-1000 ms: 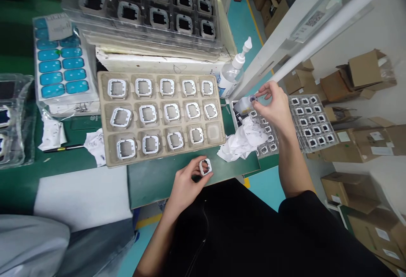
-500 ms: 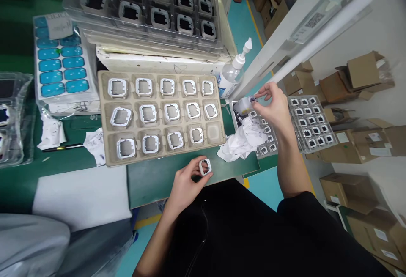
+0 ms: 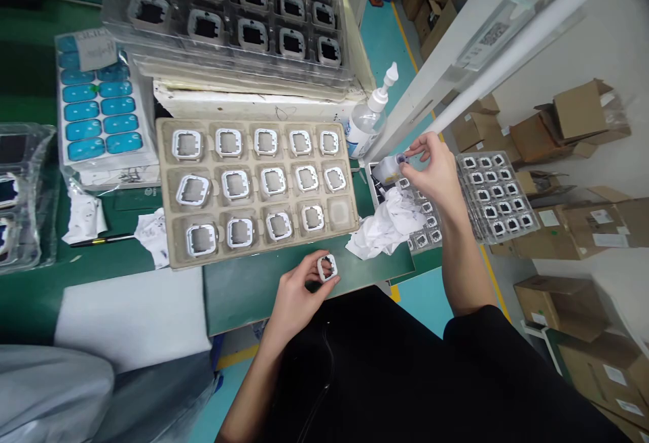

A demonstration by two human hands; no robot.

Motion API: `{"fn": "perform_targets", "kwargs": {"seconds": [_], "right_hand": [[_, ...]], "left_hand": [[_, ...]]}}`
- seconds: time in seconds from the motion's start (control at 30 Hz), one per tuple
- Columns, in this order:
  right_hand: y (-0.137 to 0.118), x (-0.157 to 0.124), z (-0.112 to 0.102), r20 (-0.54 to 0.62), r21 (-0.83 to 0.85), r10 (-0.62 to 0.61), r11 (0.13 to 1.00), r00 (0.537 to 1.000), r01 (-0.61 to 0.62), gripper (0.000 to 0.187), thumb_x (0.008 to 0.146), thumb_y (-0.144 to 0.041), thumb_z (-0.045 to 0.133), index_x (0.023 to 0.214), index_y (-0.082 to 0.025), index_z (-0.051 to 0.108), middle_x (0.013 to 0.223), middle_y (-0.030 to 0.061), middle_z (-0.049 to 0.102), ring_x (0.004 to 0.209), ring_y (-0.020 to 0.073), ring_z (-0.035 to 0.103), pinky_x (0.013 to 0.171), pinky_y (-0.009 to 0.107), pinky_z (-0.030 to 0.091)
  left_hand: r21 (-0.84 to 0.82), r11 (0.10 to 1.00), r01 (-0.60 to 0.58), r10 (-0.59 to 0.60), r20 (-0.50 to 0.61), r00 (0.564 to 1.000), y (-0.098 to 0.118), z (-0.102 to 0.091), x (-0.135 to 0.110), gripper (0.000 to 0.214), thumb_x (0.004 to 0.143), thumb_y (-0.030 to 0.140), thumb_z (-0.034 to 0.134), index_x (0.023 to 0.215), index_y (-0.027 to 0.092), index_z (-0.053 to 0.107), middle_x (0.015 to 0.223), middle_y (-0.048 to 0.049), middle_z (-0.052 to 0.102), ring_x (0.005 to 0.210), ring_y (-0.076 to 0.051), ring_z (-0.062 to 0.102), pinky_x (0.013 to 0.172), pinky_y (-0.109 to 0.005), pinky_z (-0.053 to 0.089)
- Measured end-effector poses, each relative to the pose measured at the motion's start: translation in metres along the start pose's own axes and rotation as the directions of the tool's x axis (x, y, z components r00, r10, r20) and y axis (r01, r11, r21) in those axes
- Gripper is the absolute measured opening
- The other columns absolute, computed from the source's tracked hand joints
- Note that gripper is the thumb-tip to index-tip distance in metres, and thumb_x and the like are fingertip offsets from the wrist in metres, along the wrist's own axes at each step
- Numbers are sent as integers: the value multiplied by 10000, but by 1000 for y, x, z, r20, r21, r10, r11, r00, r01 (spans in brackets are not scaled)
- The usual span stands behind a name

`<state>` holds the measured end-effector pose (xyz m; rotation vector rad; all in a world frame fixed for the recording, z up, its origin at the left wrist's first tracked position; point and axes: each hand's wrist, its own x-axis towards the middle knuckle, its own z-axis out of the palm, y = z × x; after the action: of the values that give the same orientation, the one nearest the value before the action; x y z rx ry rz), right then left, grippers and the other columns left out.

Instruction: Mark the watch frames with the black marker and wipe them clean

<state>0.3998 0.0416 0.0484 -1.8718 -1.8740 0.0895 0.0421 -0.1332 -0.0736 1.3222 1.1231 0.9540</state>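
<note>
Only your view shifted; your left hand (image 3: pixel 298 294) pinches a frame (image 3: pixel 320 270); your right hand (image 3: pixel 432 167), two o'clock, grip unclear, could topple the bottle (image 3: pixel 388 170) by bumping.

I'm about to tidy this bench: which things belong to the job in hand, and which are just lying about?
Likely in the job:
white rounded-square plastic frame, held in the left hand
small translucent plastic bottle, at the right hand
beige rectangular moulded tray

Probably just lying about:
slim black pen
clear plastic bottle with white pump
brown cardboard boxes
</note>
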Motion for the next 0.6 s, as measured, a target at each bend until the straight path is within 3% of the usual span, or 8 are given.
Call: {"fn": "perform_targets", "kwargs": {"seconds": [0.3,0.5,0.6], "right_hand": [[1,0,1,26,-13,19,1000,999,-19,379,954,-423,838,1245,-293,633,1198,76,852,1084,352,699,1077,657,587],[2,-2,3,-37,25,4,1000,999,-3,365,936,-417,855,1211,-299,646,1166,59,857,1023,322,680,1096,657,591],[-4,-12,-1,-75,89,-4,996,997,10,369,912,-365,830,1227,-311,646,1259,46,871,1061,304,729,1077,601,611]], "left_hand": [[8,1000,19,-19,3,1000,0,0,0,441,1015,362,927,1437,277,832,1107,-30,927,930,-232,919,892,-363,815],[6,1000,17,-17,3,1000,0,0,0,444,1013,355,929,1438,277,829,1107,-22,927,927,-218,912,902,-356,811],[6,1000,20,-20,-2,1000,0,0,0,444,1015,355,928,1440,275,827,1106,-17,926,924,-208,908,908,-345,807]]}}
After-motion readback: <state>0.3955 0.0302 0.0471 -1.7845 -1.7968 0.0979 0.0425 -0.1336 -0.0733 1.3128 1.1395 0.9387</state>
